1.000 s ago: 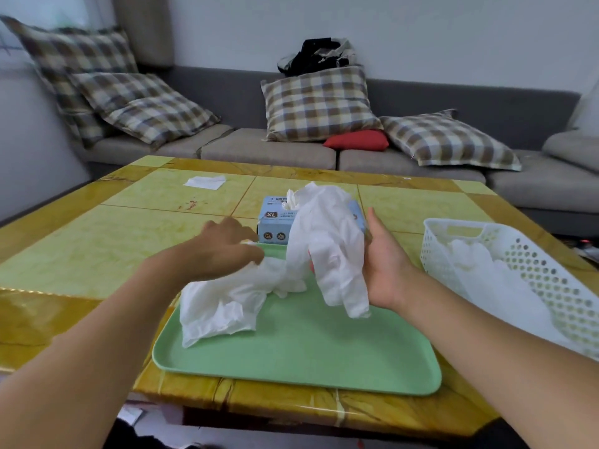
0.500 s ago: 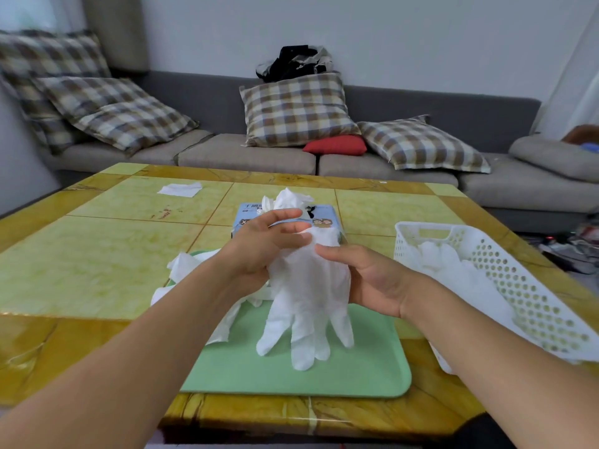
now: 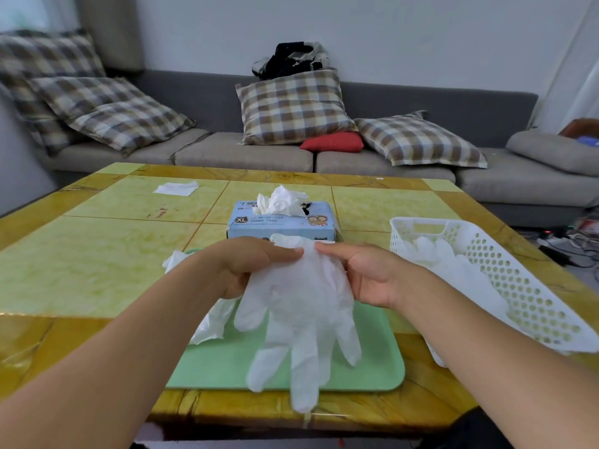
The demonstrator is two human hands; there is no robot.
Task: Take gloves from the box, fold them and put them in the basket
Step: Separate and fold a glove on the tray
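Observation:
A translucent white glove [image 3: 301,315] hangs above the green tray [image 3: 372,361], cuff up, fingers pointing down toward me. My left hand [image 3: 246,267] pinches its cuff from the left and my right hand [image 3: 366,273] pinches it from the right. Behind the hands stands the light blue glove box [image 3: 278,222] with white gloves bunched out of its top slot. Another crumpled glove [image 3: 210,322] lies on the tray's left edge, partly hidden by my left arm. The white perforated basket [image 3: 505,283] at the right holds several white gloves.
The yellow-green tiled table [image 3: 97,254] carries a white paper scrap [image 3: 175,188] at its far left. Behind it runs a grey sofa [image 3: 486,176] with plaid cushions, a red cushion and a dark bag. Cables lie on the floor at right.
The glove has been drawn out flat between both hands and now hangs lower, its fingers spread past the tray's near edge. Both hands hold it at the cuff, closer to me.

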